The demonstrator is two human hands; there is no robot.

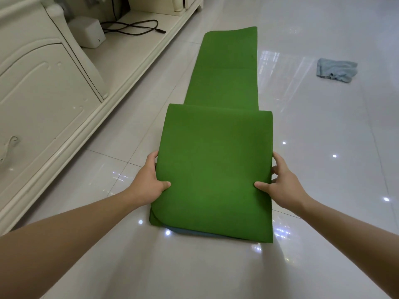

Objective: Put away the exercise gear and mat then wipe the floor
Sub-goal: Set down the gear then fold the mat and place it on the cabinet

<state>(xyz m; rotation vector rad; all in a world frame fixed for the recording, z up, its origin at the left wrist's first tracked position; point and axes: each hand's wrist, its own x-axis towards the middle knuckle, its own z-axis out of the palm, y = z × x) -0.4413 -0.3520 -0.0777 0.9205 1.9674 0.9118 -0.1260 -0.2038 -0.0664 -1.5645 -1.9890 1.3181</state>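
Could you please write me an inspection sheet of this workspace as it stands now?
Surface: glossy white tiled floor, lamp reflections on it.
Job's things: green mat, near end folded over, far end flat on the floor; blue cloth crumpled to the right, apart from the mat.
Clutter: white box on the low shelf.
Grippers: left hand and right hand grip the fold's side edges, thumbs on top.
Cables: black cable looped on the shelf beside the box.
Surroundings: cream cabinet along the left.
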